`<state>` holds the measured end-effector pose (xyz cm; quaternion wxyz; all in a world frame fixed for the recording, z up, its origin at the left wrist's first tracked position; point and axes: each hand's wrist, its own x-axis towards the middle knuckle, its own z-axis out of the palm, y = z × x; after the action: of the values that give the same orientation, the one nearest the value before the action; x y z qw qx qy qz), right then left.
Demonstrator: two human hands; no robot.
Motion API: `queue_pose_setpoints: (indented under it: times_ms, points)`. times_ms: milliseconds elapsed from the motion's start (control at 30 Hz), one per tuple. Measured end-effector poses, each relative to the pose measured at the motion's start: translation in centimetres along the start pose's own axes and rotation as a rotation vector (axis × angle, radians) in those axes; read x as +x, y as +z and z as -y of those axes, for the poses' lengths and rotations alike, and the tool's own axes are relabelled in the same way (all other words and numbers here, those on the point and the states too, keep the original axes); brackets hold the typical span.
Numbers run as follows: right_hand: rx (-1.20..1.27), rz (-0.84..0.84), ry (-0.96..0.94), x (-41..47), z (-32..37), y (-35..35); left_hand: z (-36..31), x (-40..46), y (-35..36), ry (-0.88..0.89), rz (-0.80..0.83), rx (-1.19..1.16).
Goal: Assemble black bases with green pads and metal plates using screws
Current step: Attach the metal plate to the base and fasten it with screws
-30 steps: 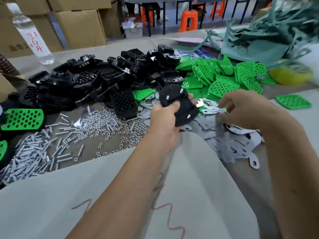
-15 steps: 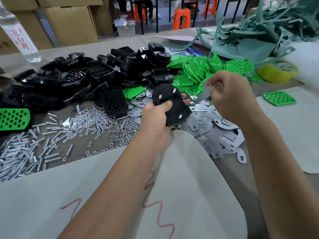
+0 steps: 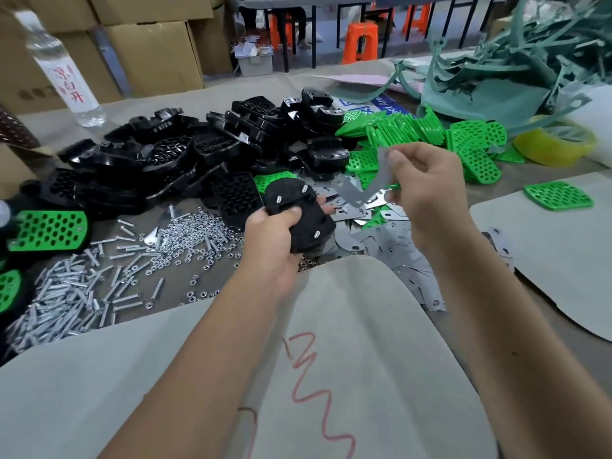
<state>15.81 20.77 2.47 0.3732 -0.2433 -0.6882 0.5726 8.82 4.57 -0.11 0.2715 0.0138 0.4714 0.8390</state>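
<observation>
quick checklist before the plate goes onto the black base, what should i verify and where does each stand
1. Base held firmly: ok. The left hand grips the black base.
2. Screw ends showing on the base: ok. Three screw tips poke up through it.
3. Plate in hand: ok. The right hand pinches a metal plate above the base.
4. Only one plate pinched: cannot tell, the plate is blurred.
5. Plate holes lined up with the screws: not ok. The plate is apart from the base and tilted.
6. Green pad fitted under the base: cannot tell, that side is hidden.
</observation>
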Motion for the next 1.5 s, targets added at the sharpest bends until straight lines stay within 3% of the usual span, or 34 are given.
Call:
queue_pose_setpoints:
  times_ms: [200,300,500,567,900,1500]
  points:
    - [0.272,-0.017,-0.034,-0.6,1.4,5.4,-2.1,-0.5,-3.4,0.058,-0.031,0.071]
    - [0.389,0.067,-0.016,-1.8,1.8,8.9,-3.3,-0.9,-5.4,0.085,-0.075,0.076]
    - [0.800,0.329,0.290,-5.0,0.2,12.6,-4.7,-1.5,-8.4,0.163,-0.145,0.036]
    - [0.772,0.354,0.340,-5.8,-0.7,12.9,-4.8,-1.3,-8.8,0.196,-0.185,0.027]
    - [0.337,0.534,0.113,-7.7,-1.6,13.1,-5.4,-0.9,-9.6,0.189,-0.302,0.058]
    - [0.166,0.524,0.190,-8.0,-1.9,13.6,-5.3,-1.2,-9.5,0.215,-0.225,0.019]
